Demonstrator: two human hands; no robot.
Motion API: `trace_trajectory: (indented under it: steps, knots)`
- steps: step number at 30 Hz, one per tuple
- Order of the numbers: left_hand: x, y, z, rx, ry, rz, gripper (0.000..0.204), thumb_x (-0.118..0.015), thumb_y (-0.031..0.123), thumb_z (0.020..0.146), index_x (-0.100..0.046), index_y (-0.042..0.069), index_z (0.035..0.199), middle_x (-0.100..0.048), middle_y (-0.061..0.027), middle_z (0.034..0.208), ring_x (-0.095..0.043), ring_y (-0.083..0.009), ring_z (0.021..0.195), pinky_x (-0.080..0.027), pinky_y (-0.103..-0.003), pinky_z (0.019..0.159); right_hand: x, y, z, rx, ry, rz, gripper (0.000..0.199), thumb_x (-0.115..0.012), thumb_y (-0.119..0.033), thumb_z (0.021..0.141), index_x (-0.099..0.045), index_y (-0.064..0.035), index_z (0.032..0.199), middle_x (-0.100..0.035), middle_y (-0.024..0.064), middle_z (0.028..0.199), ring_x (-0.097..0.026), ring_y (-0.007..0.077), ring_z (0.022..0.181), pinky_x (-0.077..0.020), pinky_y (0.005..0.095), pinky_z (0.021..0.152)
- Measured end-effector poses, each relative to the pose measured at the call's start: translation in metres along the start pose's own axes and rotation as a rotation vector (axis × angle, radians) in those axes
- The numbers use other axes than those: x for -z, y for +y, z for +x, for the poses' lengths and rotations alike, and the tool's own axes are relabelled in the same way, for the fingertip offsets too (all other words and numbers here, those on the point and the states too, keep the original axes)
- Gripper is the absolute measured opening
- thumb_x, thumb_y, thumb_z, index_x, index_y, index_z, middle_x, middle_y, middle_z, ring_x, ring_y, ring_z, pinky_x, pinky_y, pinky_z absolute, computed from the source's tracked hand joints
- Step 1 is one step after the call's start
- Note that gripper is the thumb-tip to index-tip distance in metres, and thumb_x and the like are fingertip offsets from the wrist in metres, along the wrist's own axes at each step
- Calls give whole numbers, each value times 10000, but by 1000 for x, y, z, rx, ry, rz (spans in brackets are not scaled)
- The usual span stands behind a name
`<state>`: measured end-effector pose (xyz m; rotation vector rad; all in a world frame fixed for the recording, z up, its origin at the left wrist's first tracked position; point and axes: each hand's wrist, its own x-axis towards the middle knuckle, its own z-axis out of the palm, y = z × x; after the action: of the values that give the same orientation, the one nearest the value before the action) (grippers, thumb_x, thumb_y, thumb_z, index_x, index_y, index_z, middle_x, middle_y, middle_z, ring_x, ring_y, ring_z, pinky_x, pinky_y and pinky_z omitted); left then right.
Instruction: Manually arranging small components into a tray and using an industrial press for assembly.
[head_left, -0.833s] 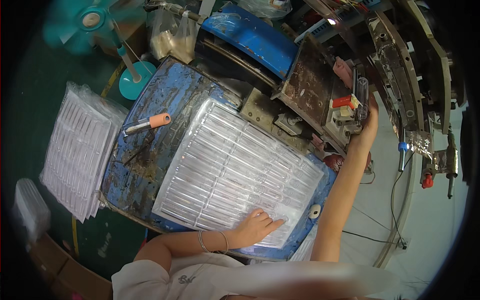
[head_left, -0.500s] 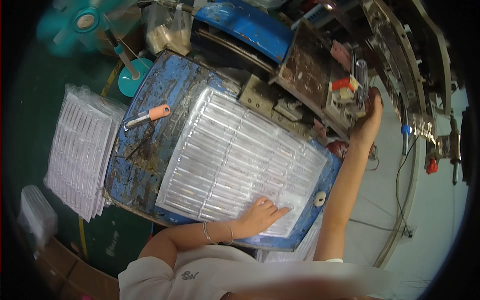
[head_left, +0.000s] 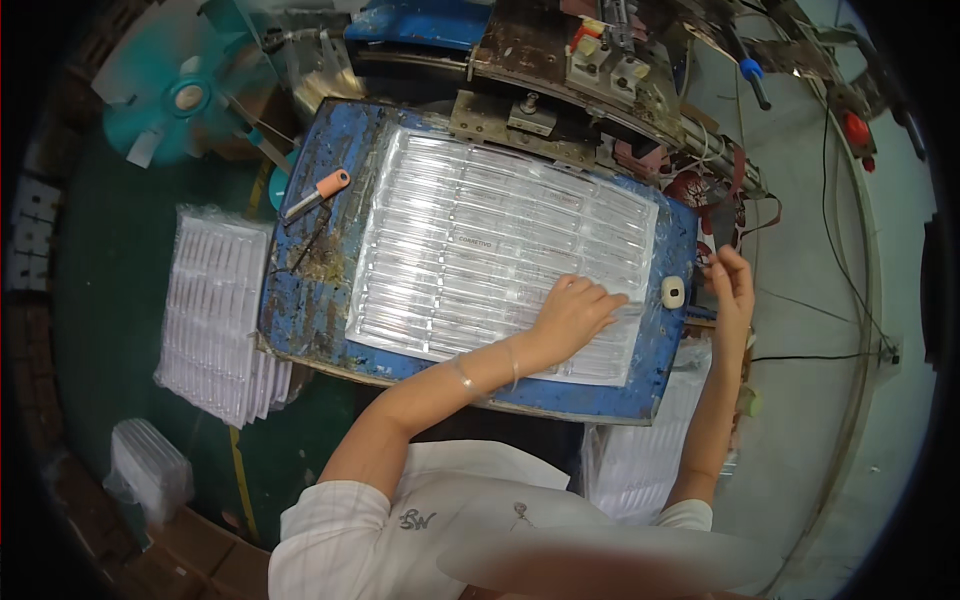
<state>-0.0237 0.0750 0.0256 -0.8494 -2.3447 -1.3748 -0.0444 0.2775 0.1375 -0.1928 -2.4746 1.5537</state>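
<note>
A stack of clear plastic blister sheets (head_left: 480, 270) with rows of long narrow cavities lies on the worn blue table (head_left: 330, 300). My left hand (head_left: 580, 318) rests palm down on the right part of the top sheet, its fingers spread a little and slightly bent. Just beyond the table's right edge is my right hand (head_left: 733, 285), raised with its fingers loosely bent and apart; no object shows in it. Between the two hands, a small white device (head_left: 672, 292) sits on the tabletop.
At the far edge stands a machine with a metal plate (head_left: 560, 60) and clamps. A marker with an orange cap (head_left: 330, 184) lies at the table's left. More clear sheets (head_left: 215, 310) are stacked beside the table, and a turquoise fan (head_left: 188, 97) spins at the far left.
My right hand has left the machine's fixture and drawn back toward me beside the table. My left hand stays on the sheets. The whole view has shifted with my head.
</note>
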Motion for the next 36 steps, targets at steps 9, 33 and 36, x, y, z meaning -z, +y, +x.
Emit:
trace_trajectory:
  steps: [9,33,36]
  knots:
    - [-3,-7,2,21,-68,387,380,-668,138,627,-567,126,993,-518,-52,928,-464,-202,916,-296,-404,838,-19,5,-57,171,-309,-563,228,-607,-73,718,-563,-42,940,-528,40,708,-524,142,642,-428,251,595]
    - [74,-38,4,278,322,166,409,-584,119,737,-479,74,1130,-507,-113,1029,-472,-274,938,-361,-359,812,-60,41,-53,489,-759,-990,269,-616,-64,588,-501,-81,830,-513,94,785,-546,274,744,-467,369,612]
    - [87,-44,27,237,377,175,400,-579,109,738,-483,69,1124,-505,-118,1030,-472,-285,942,-362,-367,821,-59,43,-53,479,-762,-990,269,-627,-82,589,-489,-78,820,-508,97,782,-542,282,747,-460,375,618]
